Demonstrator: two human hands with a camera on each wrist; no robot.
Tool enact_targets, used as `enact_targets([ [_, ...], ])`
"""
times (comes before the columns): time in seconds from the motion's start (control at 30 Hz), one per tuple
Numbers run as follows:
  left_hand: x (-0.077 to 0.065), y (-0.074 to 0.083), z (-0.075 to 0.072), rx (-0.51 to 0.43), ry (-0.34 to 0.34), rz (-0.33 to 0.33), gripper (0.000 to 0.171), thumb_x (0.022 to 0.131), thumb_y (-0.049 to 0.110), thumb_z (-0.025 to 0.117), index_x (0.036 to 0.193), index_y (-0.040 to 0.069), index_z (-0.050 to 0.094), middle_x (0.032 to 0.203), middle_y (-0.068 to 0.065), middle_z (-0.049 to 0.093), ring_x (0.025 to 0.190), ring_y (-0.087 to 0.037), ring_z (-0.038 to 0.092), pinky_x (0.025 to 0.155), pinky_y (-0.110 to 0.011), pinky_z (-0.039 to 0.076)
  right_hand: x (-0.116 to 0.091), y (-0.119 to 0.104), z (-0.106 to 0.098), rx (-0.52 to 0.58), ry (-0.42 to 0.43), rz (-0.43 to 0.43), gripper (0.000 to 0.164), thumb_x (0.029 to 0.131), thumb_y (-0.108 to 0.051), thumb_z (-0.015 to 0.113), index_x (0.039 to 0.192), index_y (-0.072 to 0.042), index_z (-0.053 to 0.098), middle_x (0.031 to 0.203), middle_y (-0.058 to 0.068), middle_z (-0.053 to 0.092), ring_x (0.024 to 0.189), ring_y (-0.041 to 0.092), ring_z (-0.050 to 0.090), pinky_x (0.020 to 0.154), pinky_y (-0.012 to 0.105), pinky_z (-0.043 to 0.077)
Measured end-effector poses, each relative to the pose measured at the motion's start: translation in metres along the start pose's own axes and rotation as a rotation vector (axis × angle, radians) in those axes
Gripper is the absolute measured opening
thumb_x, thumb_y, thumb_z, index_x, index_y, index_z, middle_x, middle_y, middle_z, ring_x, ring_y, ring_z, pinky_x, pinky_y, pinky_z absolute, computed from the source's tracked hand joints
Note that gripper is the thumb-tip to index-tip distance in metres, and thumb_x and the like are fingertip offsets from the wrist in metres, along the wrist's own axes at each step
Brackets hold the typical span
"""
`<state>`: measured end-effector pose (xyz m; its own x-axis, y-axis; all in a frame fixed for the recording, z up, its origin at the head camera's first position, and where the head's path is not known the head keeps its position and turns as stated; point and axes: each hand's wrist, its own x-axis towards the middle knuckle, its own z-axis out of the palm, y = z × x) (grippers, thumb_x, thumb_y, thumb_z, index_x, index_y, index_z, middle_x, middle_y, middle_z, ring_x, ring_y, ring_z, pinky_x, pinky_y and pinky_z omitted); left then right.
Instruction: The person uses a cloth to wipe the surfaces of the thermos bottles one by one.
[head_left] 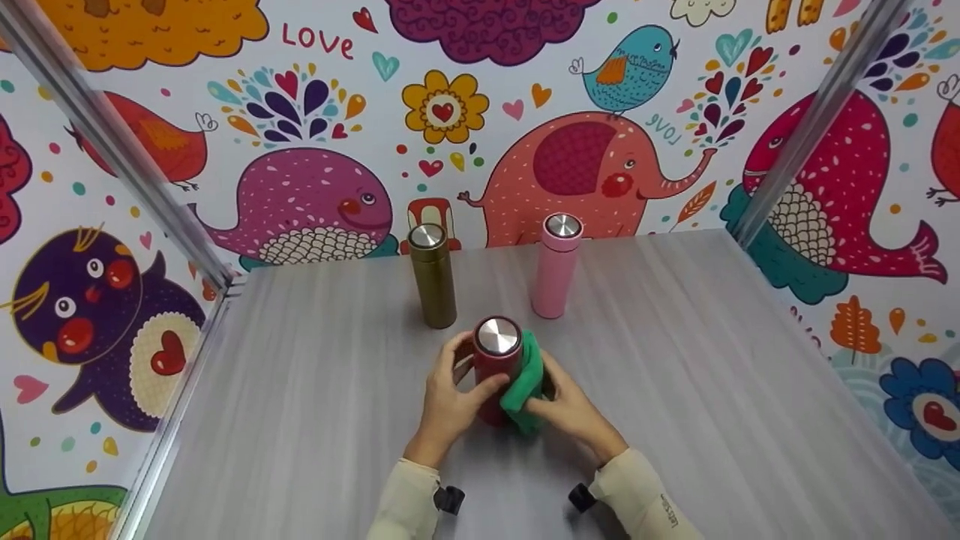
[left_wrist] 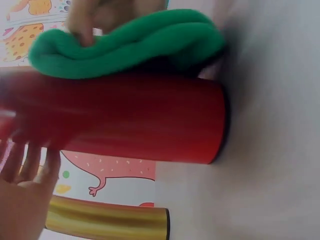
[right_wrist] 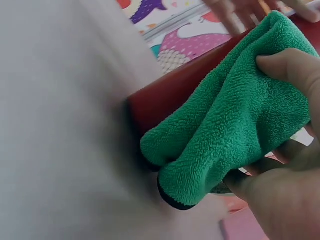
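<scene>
A red thermos flask (head_left: 491,375) with a silver-topped lid stands upright near the middle of the table. My left hand (head_left: 452,397) grips it from the left, thumb across the front and fingers around the far side. In my right hand (head_left: 571,405) is a folded green cloth (head_left: 527,382), held against the flask's right side. The right wrist view shows the thumb pressing on the fluffy cloth (right_wrist: 225,115), which has a dark edging. Seen from the left wrist, the red flask (left_wrist: 135,115) lies across the picture with its base near the tabletop.
Behind the red flask stand an olive-gold flask (head_left: 435,281) at left and a pink flask (head_left: 556,270) at right. The grey wood-grain table (head_left: 315,390) meets walls printed with cartoon animals. Metal corner posts (head_left: 161,187) rise at both sides.
</scene>
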<state>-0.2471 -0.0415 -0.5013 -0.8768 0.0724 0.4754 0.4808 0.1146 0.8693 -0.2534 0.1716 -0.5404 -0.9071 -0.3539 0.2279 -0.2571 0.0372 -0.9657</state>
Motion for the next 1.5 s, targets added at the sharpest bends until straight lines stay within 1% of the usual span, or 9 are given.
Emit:
enact_targets([
  [0.1,-0.001,-0.014,0.0,-0.023,-0.024,-0.023,0.071,0.084,0.014,0.083,0.144,0.006,0.047,0.139,-0.009,0.055,0.128,-0.022,0.053,0.106,-0.037,0.044,0.007,-0.015,-0.005,0.006,0.001,-0.07,0.082,0.087,0.006,0.071,0.157,-0.011,0.031,0.147,0.012,0.046,0.134,0.028,0.043,0.109,0.033,0.039],
  [0.27,-0.005,-0.018,-0.005,0.009,-0.071,-0.02,0.067,0.093,0.02,0.074,0.151,0.008,0.043,0.147,-0.007,0.048,0.134,-0.023,0.047,0.107,-0.041,0.043,0.019,-0.043,-0.006,0.058,-0.039,-0.164,0.078,0.091,0.005,0.067,0.157,-0.011,0.029,0.147,0.015,0.045,0.133,0.033,0.044,0.11,0.038,0.039],
  [0.43,-0.009,-0.019,-0.007,0.083,-0.096,0.032,0.063,0.099,0.019,0.066,0.154,0.008,0.038,0.137,-0.006,0.041,0.128,-0.023,0.046,0.106,-0.048,0.044,0.026,-0.067,-0.006,0.059,-0.049,-0.251,0.078,0.09,0.008,0.067,0.156,-0.01,0.03,0.147,0.021,0.043,0.131,0.036,0.047,0.109,0.042,0.041],
  [0.6,-0.008,-0.02,-0.008,0.121,-0.102,0.077,0.063,0.101,0.016,0.06,0.156,0.008,0.032,0.138,-0.004,0.048,0.124,-0.02,0.051,0.105,-0.042,0.046,0.027,-0.075,-0.007,0.049,-0.052,-0.304,0.081,0.087,0.014,0.067,0.156,-0.005,0.029,0.148,0.025,0.041,0.13,0.038,0.046,0.109,0.044,0.041],
  [0.83,-0.014,-0.016,-0.007,0.114,-0.092,0.051,0.046,0.107,0.009,0.042,0.153,0.003,0.035,0.152,-0.009,0.045,0.138,-0.024,0.043,0.111,-0.04,0.037,0.021,-0.05,-0.002,0.01,-0.08,-0.221,0.084,0.085,0.009,0.069,0.157,-0.008,0.028,0.148,0.015,0.044,0.128,0.033,0.047,0.108,0.039,0.041],
  [1.07,-0.013,-0.019,-0.003,0.185,0.04,0.18,0.039,0.106,0.009,0.041,0.142,-0.003,0.05,0.13,-0.011,0.05,0.121,-0.026,0.049,0.104,-0.039,0.043,0.007,-0.012,0.006,-0.072,-0.087,-0.081,0.088,0.087,-0.002,0.073,0.159,-0.014,0.024,0.154,0.007,0.04,0.138,0.027,0.039,0.112,0.037,0.034],
  [1.27,-0.015,-0.018,0.0,0.22,0.048,0.141,0.066,0.095,0.038,0.069,0.147,0.005,0.046,0.131,-0.004,0.051,0.115,-0.018,0.05,0.096,-0.037,0.05,-0.004,0.016,0.009,-0.094,-0.096,0.017,0.088,0.087,-0.002,0.073,0.159,-0.016,0.025,0.146,0.005,0.049,0.126,0.023,0.048,0.107,0.032,0.039],
  [1.37,-0.014,-0.017,0.001,0.187,0.063,0.09,0.078,0.085,0.033,0.082,0.148,0.009,0.043,0.133,-0.003,0.055,0.118,-0.017,0.053,0.097,-0.039,0.051,-0.006,0.02,0.009,-0.092,-0.078,0.024,0.085,0.087,-0.003,0.072,0.159,-0.019,0.027,0.144,0.003,0.05,0.124,0.023,0.048,0.106,0.035,0.039],
  [1.5,-0.015,-0.016,-0.002,0.074,0.05,0.036,0.073,0.082,0.017,0.085,0.142,0.008,0.045,0.134,-0.007,0.057,0.123,-0.021,0.054,0.102,-0.042,0.048,-0.005,0.017,0.009,-0.056,-0.039,0.046,0.083,0.089,-0.008,0.073,0.158,-0.024,0.03,0.148,0.001,0.046,0.131,0.024,0.044,0.11,0.044,0.035],
])
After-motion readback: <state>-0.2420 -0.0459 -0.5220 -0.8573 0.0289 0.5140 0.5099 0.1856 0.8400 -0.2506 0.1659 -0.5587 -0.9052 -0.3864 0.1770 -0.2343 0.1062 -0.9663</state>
